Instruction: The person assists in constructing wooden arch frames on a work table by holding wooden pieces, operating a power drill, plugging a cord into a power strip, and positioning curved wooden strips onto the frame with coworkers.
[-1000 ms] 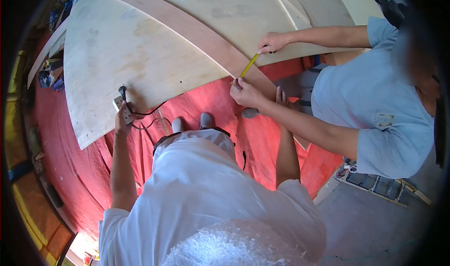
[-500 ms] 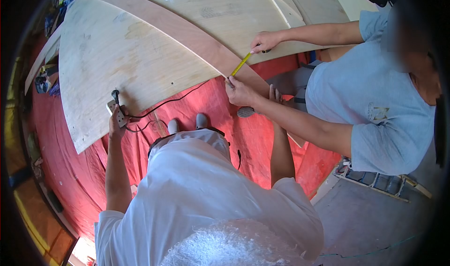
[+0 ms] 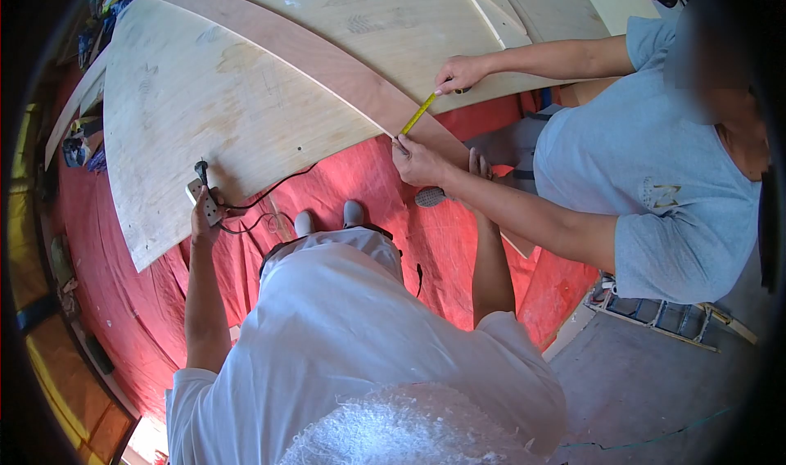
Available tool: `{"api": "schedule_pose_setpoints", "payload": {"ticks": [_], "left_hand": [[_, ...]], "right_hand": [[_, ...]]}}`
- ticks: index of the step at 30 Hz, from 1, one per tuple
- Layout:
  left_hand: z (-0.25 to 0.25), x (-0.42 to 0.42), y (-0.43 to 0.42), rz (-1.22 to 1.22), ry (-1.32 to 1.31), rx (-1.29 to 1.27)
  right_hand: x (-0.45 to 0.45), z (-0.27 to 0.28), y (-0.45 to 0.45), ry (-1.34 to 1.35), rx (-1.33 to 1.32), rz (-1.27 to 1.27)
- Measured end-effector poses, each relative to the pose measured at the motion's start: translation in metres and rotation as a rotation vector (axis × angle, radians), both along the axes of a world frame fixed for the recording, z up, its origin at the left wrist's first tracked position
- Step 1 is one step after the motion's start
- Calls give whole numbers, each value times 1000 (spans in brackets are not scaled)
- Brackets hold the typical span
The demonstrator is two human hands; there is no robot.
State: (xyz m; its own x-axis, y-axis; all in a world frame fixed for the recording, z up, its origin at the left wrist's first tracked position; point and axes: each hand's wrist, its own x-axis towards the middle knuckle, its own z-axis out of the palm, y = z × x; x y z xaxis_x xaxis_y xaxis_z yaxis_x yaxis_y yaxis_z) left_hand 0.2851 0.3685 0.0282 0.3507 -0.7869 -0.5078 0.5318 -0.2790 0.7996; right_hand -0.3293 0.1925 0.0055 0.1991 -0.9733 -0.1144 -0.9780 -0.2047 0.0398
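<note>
My left hand (image 3: 203,219) grips a white power strip (image 3: 206,203) over the corner of a large plywood sheet (image 3: 237,129). A black plug (image 3: 201,169) stands at its top end, and a black cable (image 3: 262,196) trails rightward from it. My right hand (image 3: 481,166) is at the edge of a long, narrow wooden strip (image 3: 327,64), its fingers closed around that edge and partly hidden by a co-worker's forearm. The co-worker's hands (image 3: 422,162) stretch a yellow tape measure (image 3: 419,113) across the strip.
Red sheeting (image 3: 360,178) covers the floor around my feet (image 3: 352,213). A co-worker in a light T-shirt (image 3: 598,154) leans in from the right. Behind that person lies a ladder (image 3: 655,318). Bagged items (image 3: 82,146) lie at the far left beside the plywood.
The cable's far stretch along the plywood edge has dropped out of sight. The co-worker's hands and tape have shifted very slightly left. My hands hold their places.
</note>
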Motion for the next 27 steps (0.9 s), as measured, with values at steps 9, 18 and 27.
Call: {"api": "schedule_pose_setpoints", "payload": {"ticks": [9, 18, 27], "left_hand": [[4, -3, -1, 2, 4, 10], [-8, 7, 1, -45, 16, -34], [-13, 8, 2, -19, 30, -28]], "right_hand": [[6, 8, 2, -30, -29, 10], [11, 12, 1, -11, -22, -18], [10, 9, 0, -10, -26, -14]]}}
